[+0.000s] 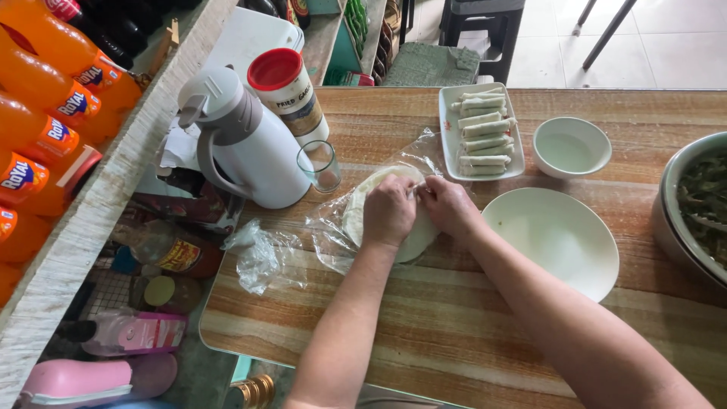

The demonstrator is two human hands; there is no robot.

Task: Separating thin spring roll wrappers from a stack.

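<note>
Both hands meet over the stack of round wrappers (413, 244), which lies on a clear plastic bag (333, 227) on the wooden bench (469, 341), roughly frame centre. Left hand (388, 212) rests knuckles-up on the stack, fingers curled down onto the top sheet. Right hand (448, 204) just beside it at 3 o'clock, fingertips pinching the wrapper edge where the two hands touch. Most of the stack is hidden under the hands; a pale rim shows at 12 o'clock and at 5 o'clock of them.

Around the hands:
- empty white plate (556, 238) at 3 o'clock, near the right wrist
- rectangular tray of finished rolls (447, 136) at 1 o'clock, just past the bag
- small white bowl (570, 146) at 2 o'clock, liquid in it
- metal bowl of green filling (674, 220) far 3 o'clock, cut by frame edge
- empty glass (319, 165) and white thermos jug (250, 144) at 10 o'clock
- crumpled plastic (261, 257) at 8 o'clock
</note>
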